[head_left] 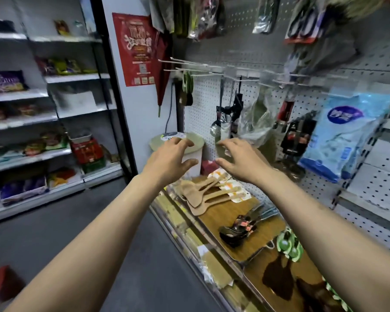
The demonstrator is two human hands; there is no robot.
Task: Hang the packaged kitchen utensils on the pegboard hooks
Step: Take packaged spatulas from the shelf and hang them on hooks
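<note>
Reaching forward, left hand (169, 158) and right hand (243, 161) spread.

Lying on the shelf (252, 208) below the pegboard (203, 104): spatulas (203, 194) at the far end, black spoons (239, 230) nearer, hooks (189, 64) jutting out above, both hands (169, 158) (241, 161) hovering over the spatulas.
</note>
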